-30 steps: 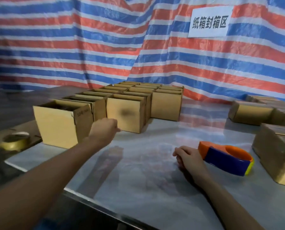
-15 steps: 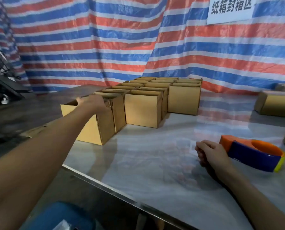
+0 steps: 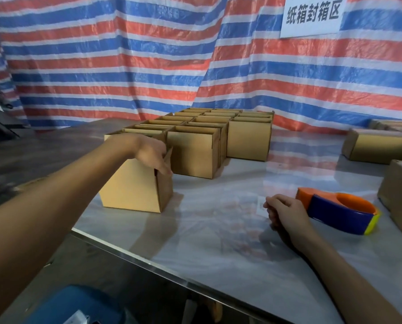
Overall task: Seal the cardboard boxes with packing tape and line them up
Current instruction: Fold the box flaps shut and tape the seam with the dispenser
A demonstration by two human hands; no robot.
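Note:
My left hand (image 3: 151, 153) grips the top right corner of the nearest open cardboard box (image 3: 134, 185), fingers inside and thumb down its outer side. The box is tilted slightly, apart from the block of several open boxes (image 3: 215, 136) behind it. Resting on the table with its fingers curled and holding nothing, my right hand (image 3: 285, 212) lies just left of the tape dispenser (image 3: 342, 211), which is orange, blue and yellow. Closed boxes (image 3: 380, 148) lie at the right, with another (image 3: 401, 199) at the right edge.
The grey table (image 3: 218, 230) has a metal front edge running diagonally. A striped red, white and blue tarp (image 3: 148, 66) hangs behind with a white sign (image 3: 312, 16). A blue object (image 3: 78, 305) sits below the table edge.
My left hand went from beside the near box to its top corner and closed on it. The box now stands apart from the block, closer to me. My right hand has stayed put.

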